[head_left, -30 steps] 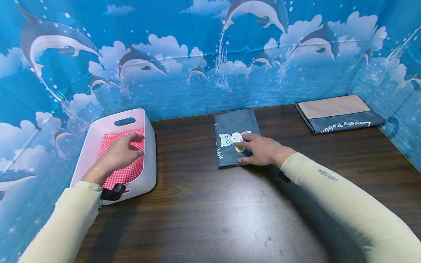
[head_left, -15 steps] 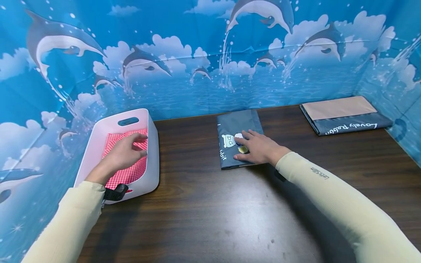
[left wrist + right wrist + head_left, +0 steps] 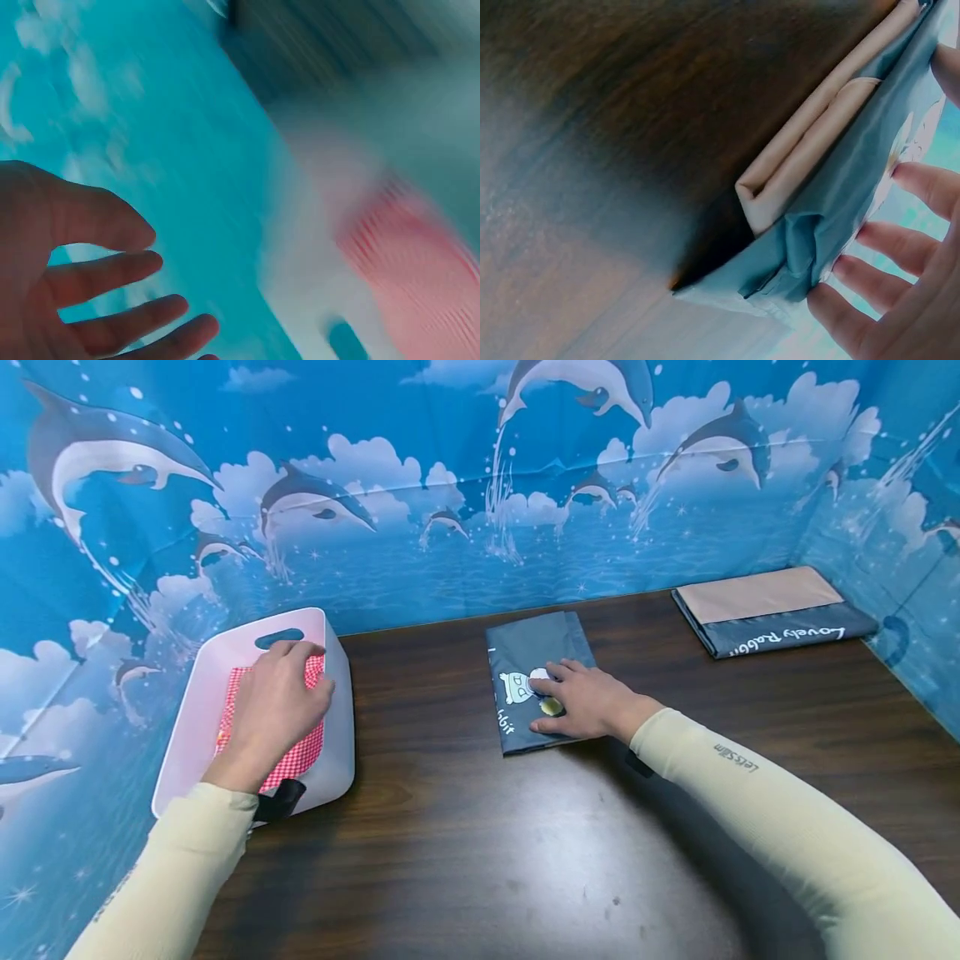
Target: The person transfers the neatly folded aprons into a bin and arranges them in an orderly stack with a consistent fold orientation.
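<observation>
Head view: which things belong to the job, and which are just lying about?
Probably the job:
folded grey cloth with rabbit print, under the right hand
rounded white plastic bin, below the left hand
red-and-white checked cloth inside it

Apparently lying about:
folded tan-and-grey cloth with white lettering, untouched

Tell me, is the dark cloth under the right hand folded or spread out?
Folded. At one edge, the dark cloth under the right hand shows beige and dark layers doubled over.

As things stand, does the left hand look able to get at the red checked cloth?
Probably yes: the left hand appears over the white basket, holding nothing, and the basket's open top seems to leave the way down to the red checked cloth free.
</observation>
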`<act>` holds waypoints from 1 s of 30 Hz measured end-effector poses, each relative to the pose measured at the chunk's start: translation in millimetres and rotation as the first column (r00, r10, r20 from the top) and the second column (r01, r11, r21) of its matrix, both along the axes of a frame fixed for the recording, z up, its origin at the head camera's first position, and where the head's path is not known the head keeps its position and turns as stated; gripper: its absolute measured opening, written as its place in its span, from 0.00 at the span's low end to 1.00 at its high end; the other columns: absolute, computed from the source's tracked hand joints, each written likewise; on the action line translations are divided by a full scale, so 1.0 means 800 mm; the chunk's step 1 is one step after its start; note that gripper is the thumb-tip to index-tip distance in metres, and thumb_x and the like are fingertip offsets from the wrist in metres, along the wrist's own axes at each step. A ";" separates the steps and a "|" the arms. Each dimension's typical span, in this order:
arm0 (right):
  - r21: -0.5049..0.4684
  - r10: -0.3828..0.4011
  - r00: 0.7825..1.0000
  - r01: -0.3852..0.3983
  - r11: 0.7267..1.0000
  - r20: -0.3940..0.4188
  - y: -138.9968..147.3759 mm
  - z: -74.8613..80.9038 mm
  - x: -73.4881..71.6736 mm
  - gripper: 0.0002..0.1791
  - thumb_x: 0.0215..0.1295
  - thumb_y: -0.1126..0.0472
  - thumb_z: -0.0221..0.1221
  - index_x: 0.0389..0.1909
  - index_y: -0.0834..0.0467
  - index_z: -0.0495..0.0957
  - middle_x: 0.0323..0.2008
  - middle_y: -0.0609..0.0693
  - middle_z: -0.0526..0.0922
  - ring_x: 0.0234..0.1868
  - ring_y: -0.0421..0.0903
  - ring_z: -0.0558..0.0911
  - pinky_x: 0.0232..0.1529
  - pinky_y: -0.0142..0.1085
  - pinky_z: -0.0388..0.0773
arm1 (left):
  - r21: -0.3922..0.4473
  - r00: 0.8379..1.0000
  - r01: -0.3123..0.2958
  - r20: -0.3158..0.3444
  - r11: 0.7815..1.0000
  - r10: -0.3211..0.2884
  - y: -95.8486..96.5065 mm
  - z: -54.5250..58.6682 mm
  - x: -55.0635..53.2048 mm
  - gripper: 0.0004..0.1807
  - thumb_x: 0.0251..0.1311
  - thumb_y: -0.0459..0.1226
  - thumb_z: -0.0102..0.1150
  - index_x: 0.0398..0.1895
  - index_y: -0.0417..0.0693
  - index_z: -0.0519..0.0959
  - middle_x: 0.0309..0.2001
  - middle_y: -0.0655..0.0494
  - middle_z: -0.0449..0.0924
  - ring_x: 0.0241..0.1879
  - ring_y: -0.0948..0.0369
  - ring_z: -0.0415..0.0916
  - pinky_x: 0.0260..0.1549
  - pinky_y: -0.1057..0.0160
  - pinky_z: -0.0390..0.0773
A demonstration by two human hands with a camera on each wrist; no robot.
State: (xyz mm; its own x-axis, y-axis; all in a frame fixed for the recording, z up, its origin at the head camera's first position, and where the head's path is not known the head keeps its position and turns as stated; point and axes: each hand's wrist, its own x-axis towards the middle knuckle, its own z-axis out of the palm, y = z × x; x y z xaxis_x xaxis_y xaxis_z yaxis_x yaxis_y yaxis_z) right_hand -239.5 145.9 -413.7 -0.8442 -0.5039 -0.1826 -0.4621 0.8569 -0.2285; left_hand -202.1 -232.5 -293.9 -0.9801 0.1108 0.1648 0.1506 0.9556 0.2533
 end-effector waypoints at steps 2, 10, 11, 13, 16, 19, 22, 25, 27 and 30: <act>0.003 -0.006 1.000 0.006 1.000 -0.004 0.003 0.001 0.000 0.44 0.74 0.31 0.59 0.83 0.48 0.65 0.84 0.62 0.60 0.84 0.67 0.60 0.80 0.65 0.63 | -0.022 0.997 0.048 -0.067 0.999 -0.049 0.038 0.002 0.000 0.21 0.71 0.36 0.59 0.63 0.32 0.81 0.65 0.28 0.78 0.62 0.31 0.77 0.58 0.30 0.78; -0.012 -0.030 1.000 0.030 0.999 -0.001 0.007 0.000 0.001 0.44 0.74 0.30 0.59 0.84 0.46 0.65 0.85 0.61 0.59 0.85 0.66 0.58 0.81 0.65 0.61 | -0.048 0.967 0.231 0.123 0.972 -0.224 0.180 -0.037 -0.028 0.25 0.75 0.43 0.61 0.70 0.42 0.79 0.70 0.40 0.77 0.66 0.43 0.79 0.66 0.40 0.79; -0.014 -0.031 1.000 0.031 0.999 0.002 0.006 -0.001 0.001 0.44 0.74 0.30 0.58 0.84 0.46 0.64 0.85 0.60 0.59 0.86 0.65 0.57 0.81 0.65 0.61 | -0.061 0.963 0.243 0.138 0.968 -0.233 0.190 -0.049 -0.032 0.25 0.76 0.43 0.61 0.71 0.42 0.78 0.70 0.40 0.77 0.66 0.43 0.79 0.66 0.41 0.79; -0.012 -0.031 0.999 0.031 0.999 0.011 0.004 -0.003 0.002 0.44 0.74 0.29 0.58 0.84 0.45 0.64 0.86 0.59 0.58 0.86 0.64 0.56 0.81 0.65 0.60 | -0.096 0.955 0.267 0.158 0.959 -0.250 0.206 -0.075 -0.040 0.26 0.77 0.43 0.60 0.72 0.41 0.77 0.71 0.40 0.77 0.66 0.43 0.79 0.65 0.41 0.80; -0.015 -0.025 0.999 0.025 1.000 0.023 0.001 -0.006 0.003 0.44 0.74 0.29 0.57 0.84 0.45 0.63 0.86 0.59 0.57 0.87 0.63 0.55 0.81 0.65 0.60 | -0.144 0.943 0.291 0.209 0.946 -0.259 0.217 -0.111 -0.047 0.27 0.77 0.42 0.59 0.74 0.41 0.75 0.73 0.41 0.76 0.68 0.42 0.78 0.67 0.40 0.79; -0.027 -0.014 1.000 0.014 1.000 0.027 -0.002 -0.010 0.004 0.44 0.75 0.30 0.57 0.85 0.46 0.62 0.86 0.59 0.56 0.87 0.63 0.54 0.81 0.67 0.60 | -0.165 0.929 0.313 0.255 0.935 -0.267 0.219 -0.138 -0.050 0.27 0.78 0.41 0.58 0.75 0.43 0.75 0.76 0.42 0.74 0.70 0.43 0.76 0.69 0.41 0.77; -0.033 -0.015 1.000 0.015 0.999 0.017 -0.001 -0.010 0.005 0.44 0.75 0.30 0.57 0.85 0.46 0.62 0.86 0.59 0.56 0.87 0.62 0.54 0.80 0.68 0.60 | -0.158 0.921 0.334 0.267 0.929 -0.285 0.219 -0.151 -0.052 0.27 0.79 0.41 0.57 0.76 0.43 0.75 0.78 0.42 0.71 0.73 0.42 0.74 0.72 0.41 0.76; -0.032 -0.025 1.000 0.025 0.999 0.004 0.001 -0.009 0.006 0.43 0.75 0.31 0.58 0.84 0.46 0.63 0.86 0.59 0.57 0.87 0.62 0.55 0.80 0.67 0.60 | -0.149 0.918 0.349 0.255 0.925 -0.305 0.219 -0.155 -0.053 0.26 0.80 0.41 0.56 0.76 0.43 0.74 0.79 0.41 0.70 0.74 0.41 0.72 0.72 0.41 0.75; -0.034 -0.025 1.000 0.025 0.999 -0.001 0.002 -0.008 0.007 0.43 0.75 0.31 0.58 0.84 0.46 0.64 0.86 0.59 0.58 0.87 0.62 0.56 0.80 0.67 0.60 | -0.149 0.913 0.359 0.260 0.922 -0.314 0.219 -0.154 -0.052 0.26 0.80 0.42 0.55 0.76 0.43 0.74 0.79 0.40 0.69 0.74 0.41 0.72 0.72 0.41 0.75; -0.027 -0.017 1.000 0.017 0.999 -0.006 0.003 -0.008 0.009 0.43 0.74 0.31 0.59 0.83 0.45 0.65 0.85 0.60 0.59 0.86 0.63 0.57 0.80 0.68 0.62 | -0.152 0.904 0.375 0.278 0.915 -0.325 0.218 -0.152 -0.048 0.26 0.80 0.42 0.55 0.76 0.43 0.74 0.79 0.40 0.70 0.74 0.40 0.72 0.72 0.40 0.75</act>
State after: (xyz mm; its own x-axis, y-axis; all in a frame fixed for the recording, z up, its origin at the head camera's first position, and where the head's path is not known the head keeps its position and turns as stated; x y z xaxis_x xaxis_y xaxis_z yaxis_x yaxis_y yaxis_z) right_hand -231.9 148.4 -420.5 -0.8538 -0.4942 -0.1638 -0.4489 0.8581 -0.2491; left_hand -240.8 -57.8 -415.9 -0.8783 0.4593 -0.1326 0.4427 0.8861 0.1371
